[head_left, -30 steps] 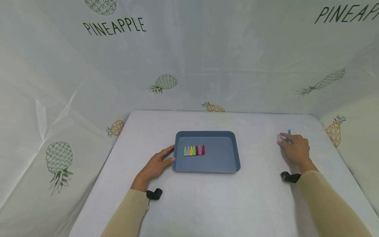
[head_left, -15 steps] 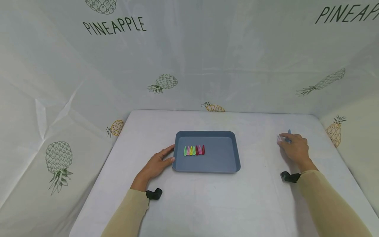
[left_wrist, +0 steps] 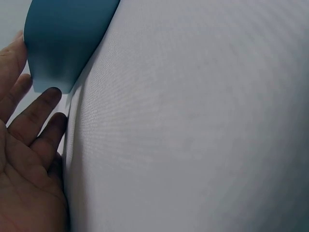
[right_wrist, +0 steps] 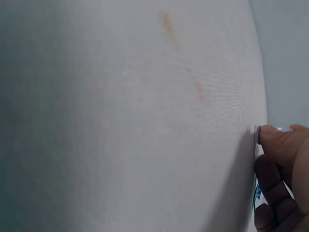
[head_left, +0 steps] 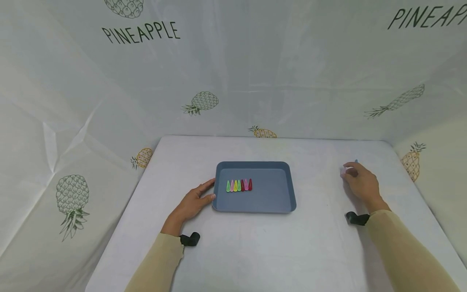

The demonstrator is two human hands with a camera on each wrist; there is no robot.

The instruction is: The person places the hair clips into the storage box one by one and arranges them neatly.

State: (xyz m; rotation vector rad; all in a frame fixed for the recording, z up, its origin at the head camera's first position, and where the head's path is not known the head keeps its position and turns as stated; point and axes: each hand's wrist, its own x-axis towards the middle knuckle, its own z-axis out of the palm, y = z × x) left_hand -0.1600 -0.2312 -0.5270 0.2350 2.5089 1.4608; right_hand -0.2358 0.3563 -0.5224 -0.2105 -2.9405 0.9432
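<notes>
My left hand (head_left: 193, 205) rests against the left edge of a blue-grey tray (head_left: 271, 190), fingers fairly straight and thumb at the rim. In the left wrist view, the fingertips touch the tray wall (left_wrist: 63, 53). Several snap hair clips (head_left: 235, 185), green, pink, yellow and red, lie side by side in the tray's left half. Far to the right, my right hand (head_left: 365, 186) pinches a small, pale lilac, see-through piece (head_left: 343, 171) between thumb and fingers; its kind is unclear. A blue thing (head_left: 356, 161) shows just beyond the fingers, mostly hidden.
A white cloth covers the table (head_left: 255, 247). Behind and beside it hangs a pale sheet (head_left: 292, 73) printed with pineapples. Faint orange-brown marks (right_wrist: 168, 26) show in the right wrist view.
My right hand has shifted slightly, with the lilac piece a little to the left, and less of the blue thing shows. The left hand, tray and clips have stayed put.
</notes>
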